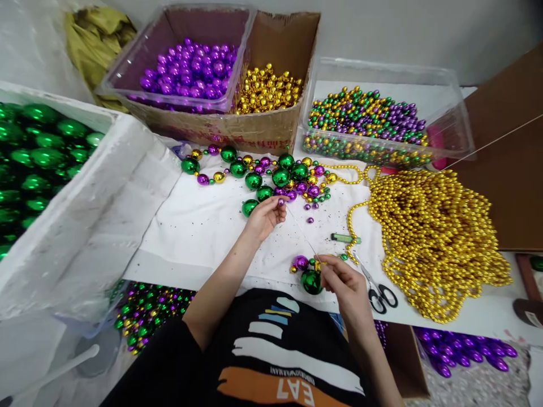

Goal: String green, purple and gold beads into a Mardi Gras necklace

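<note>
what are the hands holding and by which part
The left hand holds a small purple bead in its fingertips, where the thread reaches it; the right hand pinches the bead string near a gold bead.

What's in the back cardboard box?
Loose gold beads show in the right part of the cardboard box. A clear tub of purple beads covers its left part. Anything beneath the tub or top gold beads is hidden.

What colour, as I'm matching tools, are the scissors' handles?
Black handles, clearest in the head view.
</note>
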Demonstrator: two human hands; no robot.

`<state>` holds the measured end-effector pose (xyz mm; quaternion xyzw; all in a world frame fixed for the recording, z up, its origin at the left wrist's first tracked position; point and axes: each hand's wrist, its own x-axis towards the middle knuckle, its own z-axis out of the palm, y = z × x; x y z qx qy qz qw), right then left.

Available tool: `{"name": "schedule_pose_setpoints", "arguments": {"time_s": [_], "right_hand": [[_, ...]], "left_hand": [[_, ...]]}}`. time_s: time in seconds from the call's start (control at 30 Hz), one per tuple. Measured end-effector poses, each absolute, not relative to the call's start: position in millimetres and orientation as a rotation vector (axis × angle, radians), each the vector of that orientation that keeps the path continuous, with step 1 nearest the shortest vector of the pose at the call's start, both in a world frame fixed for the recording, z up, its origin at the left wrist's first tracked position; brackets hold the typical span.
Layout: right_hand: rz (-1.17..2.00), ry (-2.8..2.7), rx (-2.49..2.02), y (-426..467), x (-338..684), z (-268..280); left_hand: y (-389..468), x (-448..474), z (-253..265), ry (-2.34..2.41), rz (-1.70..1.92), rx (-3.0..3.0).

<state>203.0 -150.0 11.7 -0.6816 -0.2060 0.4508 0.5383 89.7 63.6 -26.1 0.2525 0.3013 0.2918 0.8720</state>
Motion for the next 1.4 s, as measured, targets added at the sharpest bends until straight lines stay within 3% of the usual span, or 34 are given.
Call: {"name": "schedule_pose_setpoints", "arguments": {"time_s": [0.93,1.4], "right_hand": [[1.103,-0.56,-1.629,-150.6,200.8,13.8],[1.107,-0.776,-1.616,-97.2,214.8,2.4]], "left_hand": [[59.7,88.5,-15.7,0.653,0.537,0.285],[41.9,83.3,8.8,0.598,0.666,1.148]]}}
